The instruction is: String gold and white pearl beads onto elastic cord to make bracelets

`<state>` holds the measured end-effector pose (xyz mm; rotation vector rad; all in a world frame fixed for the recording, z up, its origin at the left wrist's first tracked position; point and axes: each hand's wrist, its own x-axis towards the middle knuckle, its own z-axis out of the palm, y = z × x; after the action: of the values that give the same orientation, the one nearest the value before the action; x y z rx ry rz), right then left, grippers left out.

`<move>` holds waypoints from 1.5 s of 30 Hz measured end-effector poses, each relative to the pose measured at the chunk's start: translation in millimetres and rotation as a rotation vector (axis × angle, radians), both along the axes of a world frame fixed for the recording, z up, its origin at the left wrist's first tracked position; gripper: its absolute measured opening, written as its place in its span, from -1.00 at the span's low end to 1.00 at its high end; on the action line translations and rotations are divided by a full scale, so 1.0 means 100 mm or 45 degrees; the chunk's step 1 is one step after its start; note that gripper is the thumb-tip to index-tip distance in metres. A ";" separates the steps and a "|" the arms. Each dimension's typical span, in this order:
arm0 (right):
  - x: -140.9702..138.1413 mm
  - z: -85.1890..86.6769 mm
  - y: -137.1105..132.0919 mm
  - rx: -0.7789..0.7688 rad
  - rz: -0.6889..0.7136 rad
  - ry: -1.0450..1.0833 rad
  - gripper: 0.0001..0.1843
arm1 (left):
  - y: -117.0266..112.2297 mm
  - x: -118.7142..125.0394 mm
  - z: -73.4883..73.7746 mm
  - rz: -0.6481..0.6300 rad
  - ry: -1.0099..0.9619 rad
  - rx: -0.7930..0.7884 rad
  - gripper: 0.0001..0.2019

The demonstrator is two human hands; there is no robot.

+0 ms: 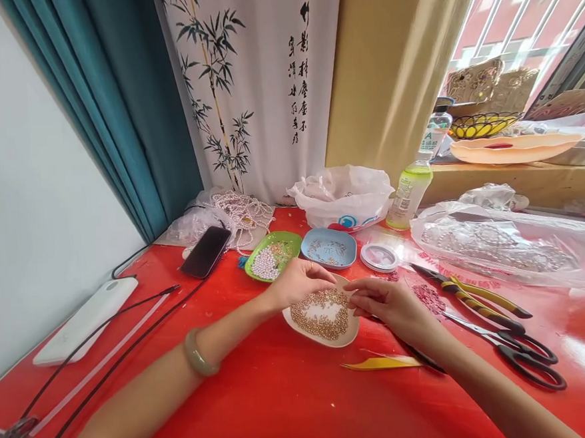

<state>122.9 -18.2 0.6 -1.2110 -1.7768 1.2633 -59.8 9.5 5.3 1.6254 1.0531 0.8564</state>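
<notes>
Gold-coloured beads [323, 327] lie scattered over a pale dish [348, 336], which sits on the red surface [284, 393] in front of the person, with part of its bottom bare in the middle. The left hand [297, 285] reaches over the dish's far side and the right hand [386, 304] is at its right edge, the two sets of fingertips near each other but apart. On both hands the fingers are drawn into a narrow pinch; whether anything is between them is too small to tell. A green-rimmed bangle [200, 354] circles the left forearm. Just beyond the dish stand a blue dish [323, 233] with small pieces in it and a green dish [294, 235] with pinkish and gold beads. A round clear case [379, 257] lies to the right of the blue one. Yellow tweezers [383, 363] lie nearer the person, below the right hand. Farther right are dark red beads [428, 299], pliers [450, 285] and black-handled scissors [504, 339]. A phone [206, 252] lies left of the green dish.
</notes>
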 end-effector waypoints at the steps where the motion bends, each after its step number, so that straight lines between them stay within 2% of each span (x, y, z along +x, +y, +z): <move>1: 0.02 0.02 0.03 0.000 0.021 -0.010 -0.78 | 0.02 -0.02 -0.01 -0.018 0.059 0.032 -0.80; 8: 0.13 0.15 0.21 0.116 -0.034 -0.302 -0.83 | 0.09 -0.13 -0.05 -0.163 0.481 0.199 -0.79; 10: 0.10 0.18 0.22 0.130 0.015 -0.358 -0.82 | 0.10 -0.13 -0.03 -0.151 0.481 0.195 -0.70; 12: 0.06 0.21 0.22 0.143 0.059 -0.393 -0.82 | 0.11 -0.12 -0.01 -0.165 0.398 0.110 -0.65; 15: 0.01 0.23 0.23 0.149 0.077 -0.430 -0.82 | 0.14 -0.08 0.00 -0.222 0.268 -0.047 -0.73; 17: 0.00 0.23 0.26 0.139 0.065 -0.451 -0.84 | 0.17 -0.06 0.00 -0.228 0.266 -0.063 -0.78; 21: 0.00 0.21 0.33 0.049 0.125 -0.351 -0.86 | 0.22 -0.03 0.04 -0.179 0.413 0.182 -0.81; 27: -0.01 0.13 0.40 -0.348 0.347 -0.006 -0.88 | 0.19 -0.01 0.10 -0.280 0.668 0.754 -0.83; 32: -0.04 0.11 0.39 -0.471 0.365 0.050 -0.86 | 0.15 -0.04 0.06 -0.325 0.703 0.907 -0.81; 36: -0.07 0.07 0.38 -0.444 0.344 0.039 -0.84 | 0.12 -0.05 0.02 -0.313 0.748 0.934 -0.79; 40: -0.11 0.04 0.36 -0.346 0.287 -0.070 -0.82 | 0.13 -0.04 0.05 -0.345 0.833 0.839 -0.82; 43: -0.12 0.05 0.33 -0.215 0.172 -0.191 -0.81 | 0.25 -0.05 0.13 -0.296 0.837 0.725 -0.84; 45: -0.11 0.05 0.31 -0.171 0.134 -0.233 -0.80 | 0.42 -0.07 0.18 -0.195 0.808 0.636 -0.83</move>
<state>111.6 13.3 5.9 -1.3614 -1.9343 1.3894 -67.0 51.8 23.7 2.4692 1.1681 0.5249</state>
